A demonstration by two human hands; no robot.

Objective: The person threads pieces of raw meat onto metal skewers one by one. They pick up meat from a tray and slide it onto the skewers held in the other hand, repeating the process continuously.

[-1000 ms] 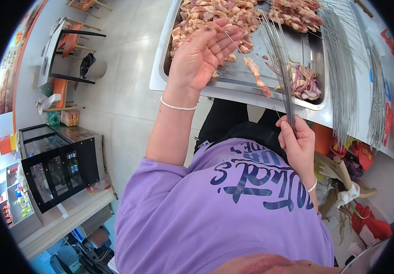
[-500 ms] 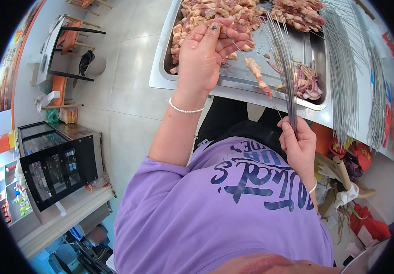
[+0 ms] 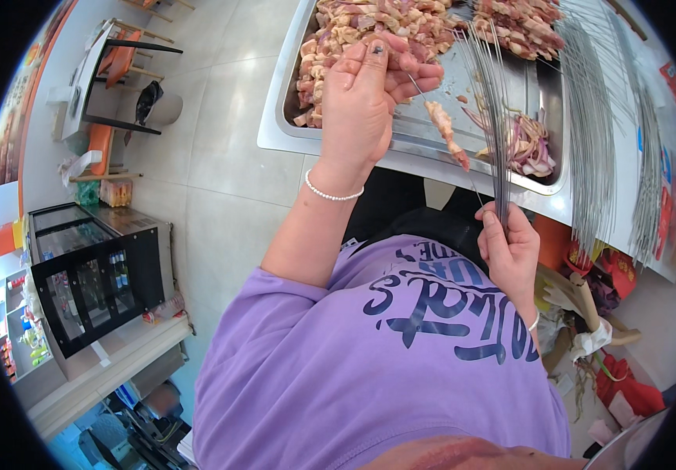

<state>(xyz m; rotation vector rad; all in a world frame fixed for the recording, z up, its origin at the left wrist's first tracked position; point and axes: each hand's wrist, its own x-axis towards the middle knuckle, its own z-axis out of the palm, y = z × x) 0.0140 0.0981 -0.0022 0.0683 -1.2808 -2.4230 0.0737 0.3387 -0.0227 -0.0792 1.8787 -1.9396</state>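
My left hand (image 3: 360,98) is closed above the metal tray (image 3: 424,145), its thumb pressed to the fingers. The upper end of a thin metal skewer (image 3: 416,84) runs into those fingers; whether they also pinch a piece of meat is hidden. Partway down this skewer sit small chunks of raw meat (image 3: 446,131). Its lower end reaches my right hand (image 3: 509,244), closed near the tray's front edge. That hand also grips a bundle of bare metal skewers (image 3: 498,149), which fans out upward over the tray.
Skewered raw meat (image 3: 401,23) is heaped at the tray's left, with another pile (image 3: 516,23) at the far right. Sliced red onion (image 3: 532,145) lies in the near right corner. More bare skewers (image 3: 589,133) rest right of the tray. A black glass-fronted cabinet (image 3: 91,290) stands at left.
My left hand has shifted slightly right and down. The meat on the skewer has moved a little the same way, while my right hand has hardly moved.
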